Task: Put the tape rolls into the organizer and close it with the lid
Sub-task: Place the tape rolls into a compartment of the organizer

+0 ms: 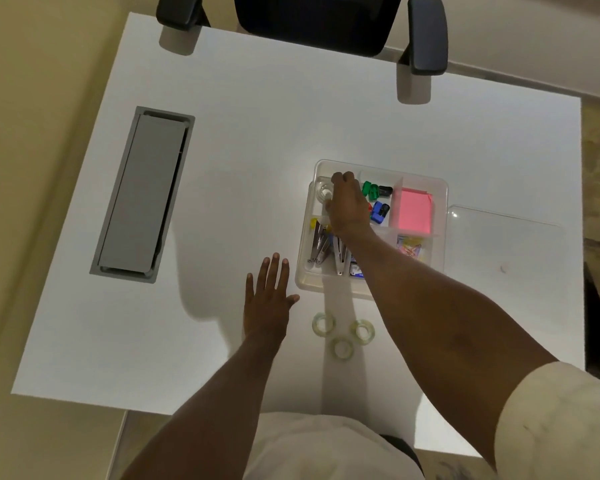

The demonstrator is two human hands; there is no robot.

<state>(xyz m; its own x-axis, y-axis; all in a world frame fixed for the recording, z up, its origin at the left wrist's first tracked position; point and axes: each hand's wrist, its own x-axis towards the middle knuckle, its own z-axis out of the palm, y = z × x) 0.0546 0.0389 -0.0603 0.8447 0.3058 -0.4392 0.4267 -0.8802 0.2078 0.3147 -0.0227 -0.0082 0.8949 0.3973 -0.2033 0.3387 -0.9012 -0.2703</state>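
3 clear tape rolls (343, 332) on desk | organizer (440, 192) open | lid (506, 251) beside

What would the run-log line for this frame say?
right hand: over organizer, at tape roll | left hand: flat on table | three tape rolls outside | lid off

Your right hand (347, 206) covers most of the organizer's (440, 188) far-left compartment — only part of a clear tape roll (323, 192) shows beside your fingers, and you can't tell whether they grip it. Your forearm hides the middle of the near compartments, cutting off the staple boxes (317, 242). The small printed packet (409, 249) is too blurred to read. The chair (426, 32) runs off the top edge.
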